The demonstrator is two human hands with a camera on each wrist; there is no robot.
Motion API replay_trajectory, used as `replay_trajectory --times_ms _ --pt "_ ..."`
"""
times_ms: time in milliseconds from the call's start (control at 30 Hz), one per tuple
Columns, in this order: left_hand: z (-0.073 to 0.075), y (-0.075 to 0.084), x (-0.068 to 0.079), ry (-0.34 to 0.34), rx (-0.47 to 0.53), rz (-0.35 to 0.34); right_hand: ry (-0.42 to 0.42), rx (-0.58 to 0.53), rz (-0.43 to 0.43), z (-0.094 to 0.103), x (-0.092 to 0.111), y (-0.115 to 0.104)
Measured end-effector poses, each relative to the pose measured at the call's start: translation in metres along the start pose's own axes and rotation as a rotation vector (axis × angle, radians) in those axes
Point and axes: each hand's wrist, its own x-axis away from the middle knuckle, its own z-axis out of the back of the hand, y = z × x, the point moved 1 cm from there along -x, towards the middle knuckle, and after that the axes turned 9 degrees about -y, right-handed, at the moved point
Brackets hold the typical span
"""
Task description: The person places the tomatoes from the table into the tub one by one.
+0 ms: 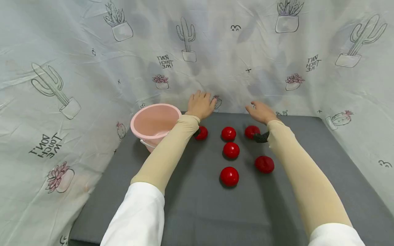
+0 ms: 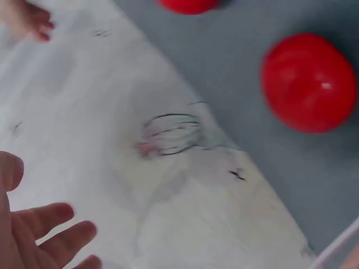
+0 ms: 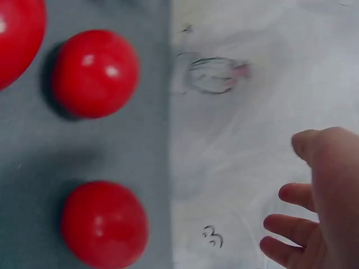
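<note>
Hovering beyond the red balls in the head view, the left hand (image 1: 201, 105) and the right hand (image 1: 261, 112) are held out over the far edge of a grey table (image 1: 200, 212), in front of a pale printed cloth (image 1: 221, 48); whether either touches the cloth cannot be told. The left fingers are extended and close together, the thumb standing apart; the right hand shows its thumb side, and the spacing of its fingers cannot be told here. Six red balls (image 1: 231, 150) lie on the table: three in a rough line between the forearms, two just inside the right forearm, and one beside the left wrist, partly hidden. A pink bucket (image 1: 144, 134) stands to the left, the left forearm in its beige sleeve (image 1: 166, 153) overlapping it. A dark wrist strap (image 1: 261, 137) shows below the right hand. In the left wrist view, the left fingers are loosely parted at the lower left corner, well apart from two balls at the upper right, one cut off by the top edge. In the right wrist view, the right fingers and thumb are spread against the cloth, with three balls on the table opposite, the uppermost cropped.
</note>
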Motion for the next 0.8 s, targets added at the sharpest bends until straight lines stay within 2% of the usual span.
replay_trajectory --times_ms 67,167,267,333,467,567,600,700,800 --pt "0.013 -0.007 0.002 0.016 0.091 -0.045 0.021 -0.105 0.038 0.003 0.009 0.011" --pt "0.039 -0.025 0.019 0.059 0.207 -0.113 0.060 -0.271 0.082 0.006 0.032 0.029" --pt "0.068 -0.055 0.049 0.115 0.288 -0.131 0.122 -0.389 0.131 0.005 0.062 0.052" --pt "0.084 -0.078 0.073 0.155 0.365 -0.123 0.192 -0.458 0.188 0.000 0.083 0.070" --pt "0.098 -0.127 0.119 0.229 0.613 -0.082 0.283 -0.733 0.407 -0.023 0.123 0.105" --pt "0.091 -0.164 0.146 0.311 0.801 -0.019 0.271 -0.930 0.580 -0.048 0.142 0.121" --pt "0.085 -0.176 0.152 0.340 0.902 -0.015 0.264 -0.964 0.617 -0.057 0.146 0.124" --pt "0.059 -0.207 0.164 0.422 1.215 -0.025 0.247 -0.988 0.645 -0.081 0.149 0.130" --pt "0.029 -0.230 0.167 0.452 1.493 -0.047 0.220 -1.007 0.615 -0.102 0.143 0.133"
